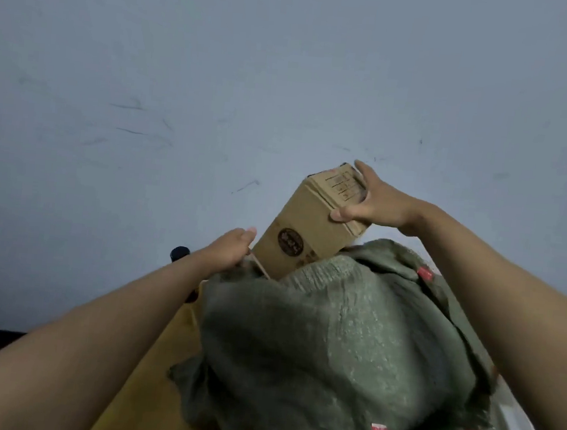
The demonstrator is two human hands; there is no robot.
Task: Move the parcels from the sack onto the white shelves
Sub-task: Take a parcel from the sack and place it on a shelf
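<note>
Right grip (pixel 372 205) clamped on tilted cardboard parcel (pixel 312 224), left grip (pixel 233 244) pinching sack (pixel 333 339) mouth below.

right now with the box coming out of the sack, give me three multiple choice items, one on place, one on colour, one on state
1. Where does the cardboard box sit?
A. flat on the floor
B. partly inside the sack mouth
C. on a shelf

2. What colour is the sack?
A. green
B. blue
C. white

3. What is the right hand doing?
A. hanging idle
B. pressing the wall
C. gripping the box's upper end

Answers: 1 B, its lower end is hidden by the sack; 2 A, dull green weave; 3 C, thumb and fingers clasp the top. The left hand is at the sack's mouth by the box's lower corner.
</note>
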